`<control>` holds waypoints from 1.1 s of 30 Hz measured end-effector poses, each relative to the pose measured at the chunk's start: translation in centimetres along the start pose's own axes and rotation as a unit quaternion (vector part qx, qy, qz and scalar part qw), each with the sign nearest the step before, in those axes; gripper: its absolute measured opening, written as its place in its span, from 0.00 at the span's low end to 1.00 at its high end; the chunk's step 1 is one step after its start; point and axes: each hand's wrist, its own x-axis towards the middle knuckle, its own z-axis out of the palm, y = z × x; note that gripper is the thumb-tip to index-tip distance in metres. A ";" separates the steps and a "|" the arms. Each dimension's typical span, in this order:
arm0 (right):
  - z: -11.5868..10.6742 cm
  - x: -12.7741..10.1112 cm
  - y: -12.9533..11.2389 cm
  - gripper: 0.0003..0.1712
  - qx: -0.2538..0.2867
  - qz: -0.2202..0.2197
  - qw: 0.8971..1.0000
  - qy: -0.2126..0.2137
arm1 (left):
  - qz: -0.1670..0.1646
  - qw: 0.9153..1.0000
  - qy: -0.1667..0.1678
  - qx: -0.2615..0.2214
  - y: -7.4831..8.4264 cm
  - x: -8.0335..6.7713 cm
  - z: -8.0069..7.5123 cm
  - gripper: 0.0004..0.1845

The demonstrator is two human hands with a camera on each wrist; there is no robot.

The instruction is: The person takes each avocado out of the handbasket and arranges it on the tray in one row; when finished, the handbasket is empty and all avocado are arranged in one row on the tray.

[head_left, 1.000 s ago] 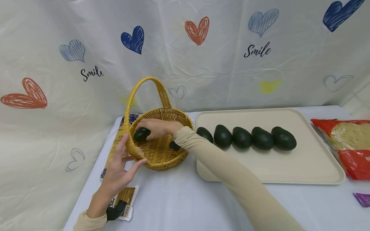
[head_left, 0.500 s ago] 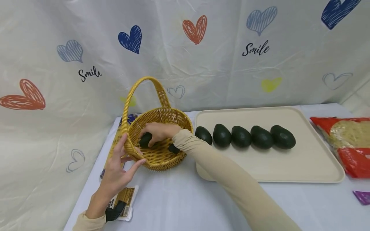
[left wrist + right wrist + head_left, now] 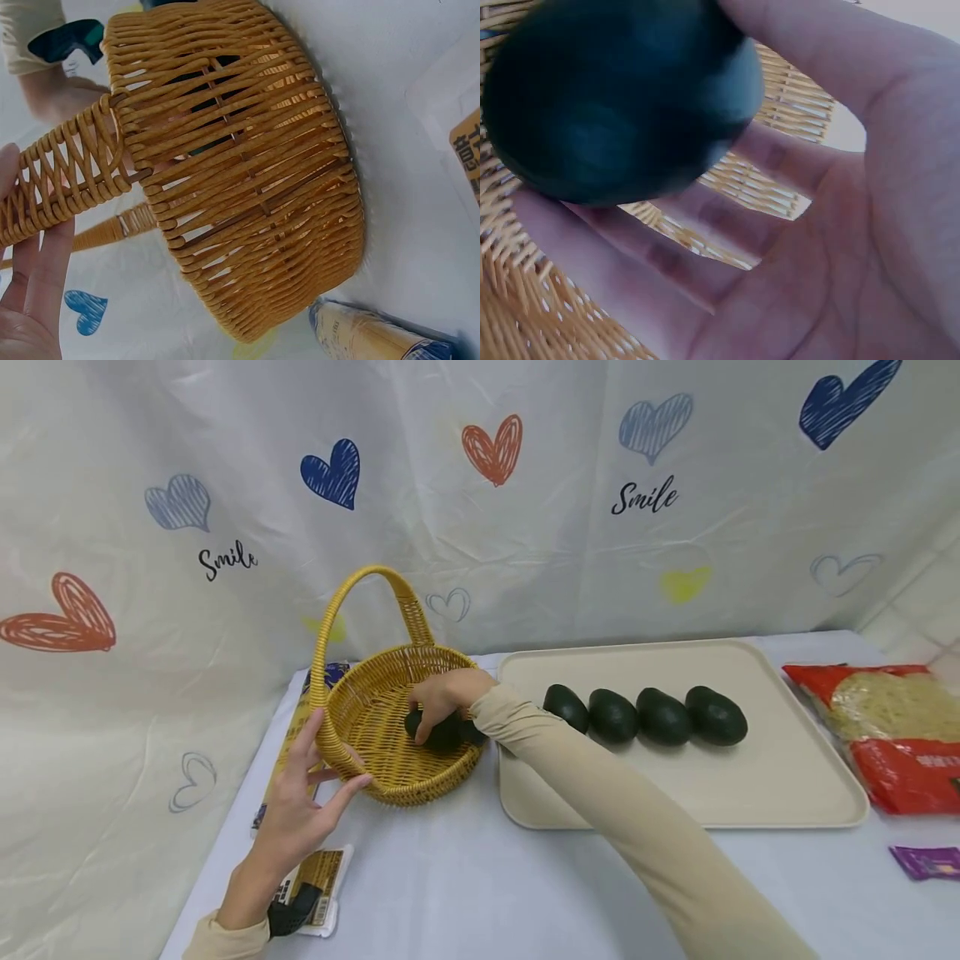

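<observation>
In the head view, a yellow wicker basket point(image 3: 397, 768) with a tall arched handle stands on the left part of the table, its near side tipped slightly up. My left hand point(image 3: 296, 814) grips the lower end of the handle at the rim; the left wrist view shows fingers around the woven handle point(image 3: 60, 176). Inside the basket, my right hand point(image 3: 446, 693) holds a dark green avocado point(image 3: 442, 735) low, close to the right wall. The right wrist view has the thumb and fingers around this avocado point(image 3: 615, 105).
A beige tray point(image 3: 675, 793) to the right carries several avocados point(image 3: 663, 717) in a row, partly covered by the right sleeve. Farther right lie a red bag point(image 3: 892, 735) and a purple packet point(image 3: 926, 862). Packages point(image 3: 322, 893) lie beside the left hand and behind the basket.
My right hand has carried the avocado from the left side of the basket across to its right side. The left hand keeps its grip on the handle. The head view has shifted slightly.
</observation>
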 end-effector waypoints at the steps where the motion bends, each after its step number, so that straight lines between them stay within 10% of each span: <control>1: 0.0 -0.2 0.0 0.38 0.006 0.004 1.000 -0.006 | 0.001 1.000 0.001 -0.002 0.0 0.0 0.0 0.48; 13: 1.3 -2.0 0.9 0.43 0.074 -0.017 0.997 -0.002 | -0.007 1.000 -0.004 0.001 0.3 0.1 -0.1 0.48; 33: 3.5 -2.8 1.0 0.38 0.078 -0.105 0.979 0.159 | -0.004 1.000 0.004 0.011 0.3 -0.1 -0.1 0.48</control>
